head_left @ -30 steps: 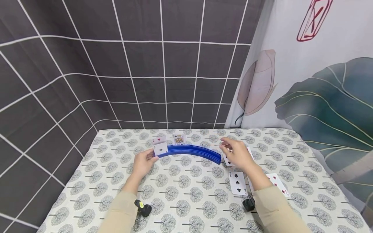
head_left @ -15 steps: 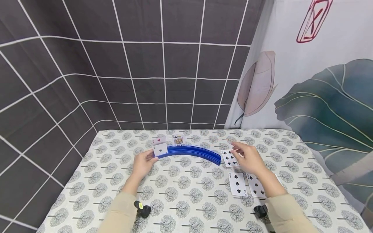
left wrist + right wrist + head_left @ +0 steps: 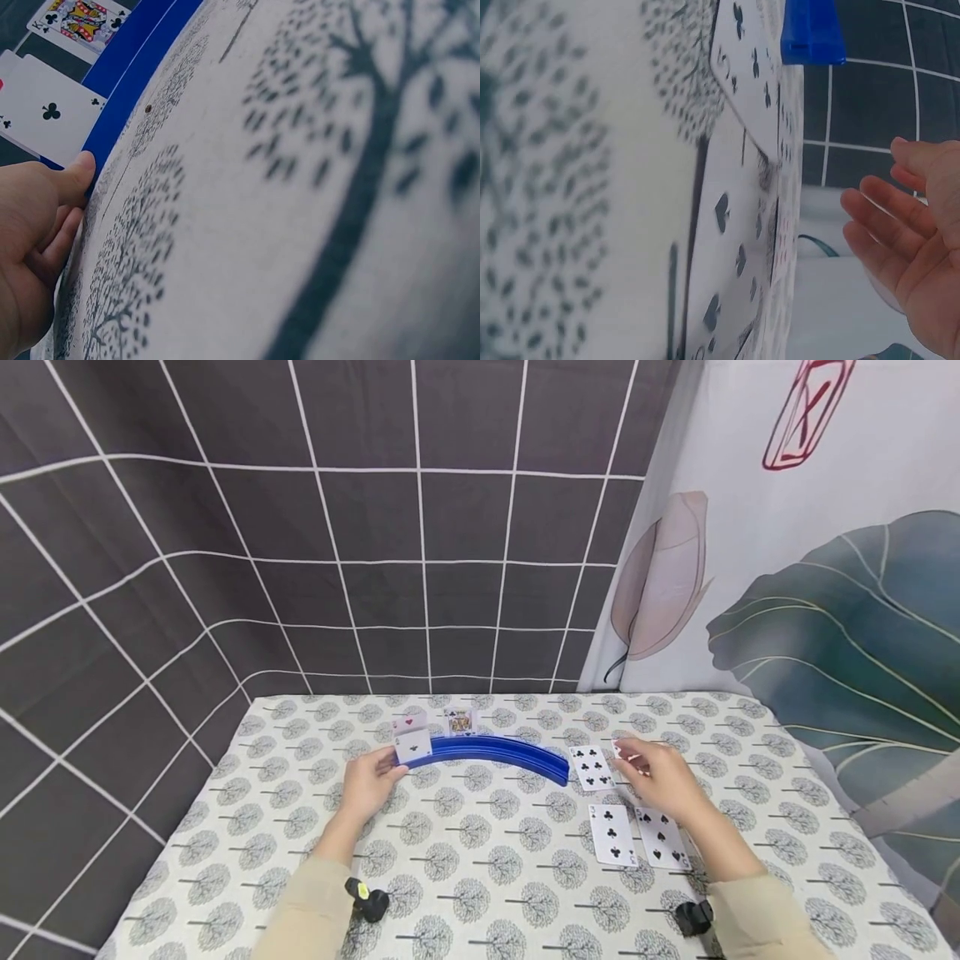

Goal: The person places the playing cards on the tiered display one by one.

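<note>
My left hand (image 3: 371,783) grips the left end of the curved blue card holder (image 3: 498,748), its thumb on the front edge in the left wrist view. Upright in the holder stand an ace of clubs (image 3: 51,112), a heart card (image 3: 408,722) behind it, and a king of clubs (image 3: 79,26). Over the table at the right, my right hand (image 3: 662,779) has loosely bent fingers with nothing between them in the right wrist view. It hovers over a card whose corner (image 3: 617,749) peeks out; the rest is hidden. Beside it lies a clubs card (image 3: 592,768).
Nearer me, a three of clubs (image 3: 612,835) and a spades card (image 3: 662,838) lie face up side by side. A tree-patterned cloth (image 3: 480,893) covers the table. A dark gridded curtain (image 3: 375,527) hangs behind, with a floral curtain (image 3: 840,635) at the right.
My right hand has moved right, away from the holder's right end, uncovering the clubs card there and the spades card. The left hand and holder have stayed put.
</note>
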Available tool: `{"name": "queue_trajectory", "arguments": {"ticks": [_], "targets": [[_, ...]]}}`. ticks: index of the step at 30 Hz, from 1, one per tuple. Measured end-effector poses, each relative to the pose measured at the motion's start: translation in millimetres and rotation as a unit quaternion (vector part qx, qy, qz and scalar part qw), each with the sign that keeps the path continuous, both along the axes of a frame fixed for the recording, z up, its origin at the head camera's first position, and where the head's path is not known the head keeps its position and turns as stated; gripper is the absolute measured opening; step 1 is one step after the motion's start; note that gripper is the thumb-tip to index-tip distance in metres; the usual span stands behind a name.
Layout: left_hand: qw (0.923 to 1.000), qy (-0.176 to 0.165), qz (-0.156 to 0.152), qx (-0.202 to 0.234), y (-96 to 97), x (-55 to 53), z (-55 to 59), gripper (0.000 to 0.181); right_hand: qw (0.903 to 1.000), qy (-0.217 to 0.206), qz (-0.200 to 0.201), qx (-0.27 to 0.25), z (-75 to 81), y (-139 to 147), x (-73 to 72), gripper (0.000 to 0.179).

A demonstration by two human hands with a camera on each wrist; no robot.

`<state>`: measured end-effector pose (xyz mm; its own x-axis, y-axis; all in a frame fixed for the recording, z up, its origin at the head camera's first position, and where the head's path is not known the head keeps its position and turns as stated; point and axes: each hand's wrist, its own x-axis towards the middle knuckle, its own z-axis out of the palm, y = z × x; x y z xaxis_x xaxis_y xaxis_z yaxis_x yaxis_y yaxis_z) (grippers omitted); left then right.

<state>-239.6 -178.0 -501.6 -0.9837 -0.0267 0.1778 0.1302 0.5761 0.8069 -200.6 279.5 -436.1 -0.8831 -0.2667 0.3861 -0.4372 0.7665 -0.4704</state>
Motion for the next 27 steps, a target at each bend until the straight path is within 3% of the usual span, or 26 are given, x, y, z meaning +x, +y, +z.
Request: {"name": "queue_trajectory", "arguments": {"ticks": [6, 13, 22, 27], "targets": [[1.0000, -0.007, 0.001, 0.000, 0.2, -1.0, 0.1, 0.050, 0.9999, -0.008, 0.008, 0.000, 1.2, 8.2, 2.5, 0.032], [1.0000, -0.008, 0.000, -0.001, 1.1, 1.1, 2.2, 0.051, 0.9992, -0.038, -0.009, 0.003, 3.1, 15.8, 7.4, 0.029], [1.0000, 0.006, 0.001, -0.001, 1.9, 2.8, 2.5, 0.050, 0.9985, -0.049, -0.018, 0.016, 0.4, 29.6, 14.1, 0.035], [1.0000, -0.002, 0.000, -0.003, 1.3, 1.8, 2.6, 0.049, 0.9985, -0.045, -0.026, 0.016, -1.7, 36.0, 16.1, 0.033]]}}
